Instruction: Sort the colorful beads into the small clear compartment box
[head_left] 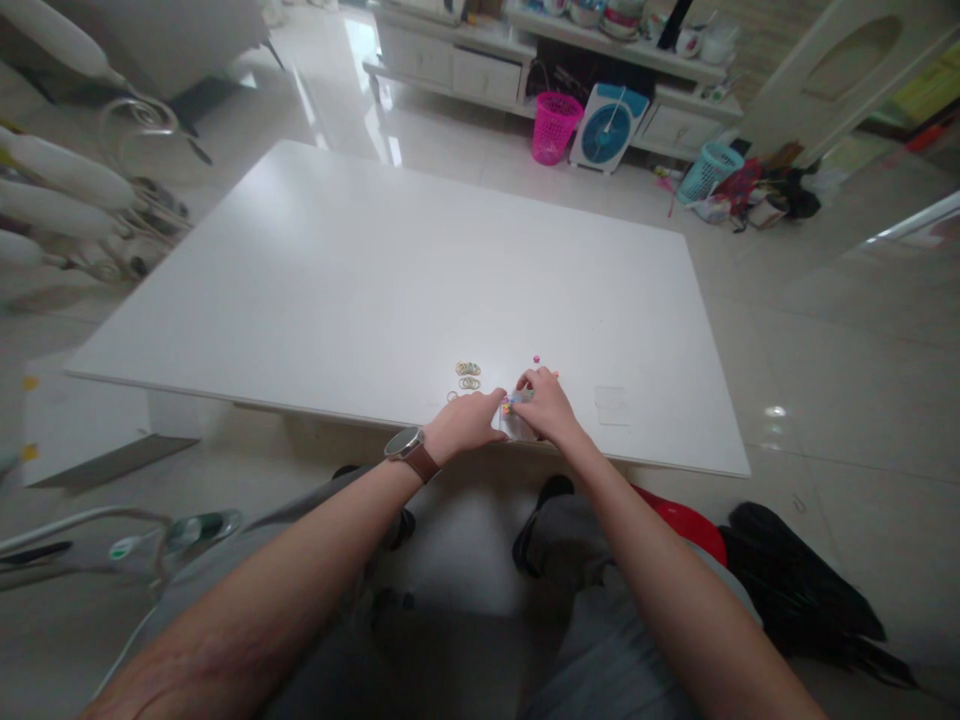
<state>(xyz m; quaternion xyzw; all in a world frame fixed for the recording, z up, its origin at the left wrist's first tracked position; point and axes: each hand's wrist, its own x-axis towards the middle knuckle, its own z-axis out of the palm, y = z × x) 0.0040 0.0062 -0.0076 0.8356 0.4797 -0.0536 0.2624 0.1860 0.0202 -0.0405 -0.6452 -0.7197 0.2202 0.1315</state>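
Note:
At the table's near edge, my left hand (471, 420) is closed on the left side of a small clear plastic bag (516, 427). Several tiny coloured pieces (508, 405), yellow, blue and purple among them, show at the bag's top. My right hand (547, 403) is over the bag's right side, fingers curled in a pinch; what its fingertips grip is hidden. A pink bead-like piece (536, 359) lies just beyond the right hand, and an orange piece (556, 375) beside it. Left of the bag, thin metal rings (468, 369) lie in small rows, partly behind my left hand.
A flat transparent sheet or bag (612, 406) lies on the white table (420, 270) to the right. Past the far edge stand a pink basket (555, 128), a blue-and-white fan (609, 128) and a low cabinet (487, 78). White metal-framed chairs (75, 170) are at the left.

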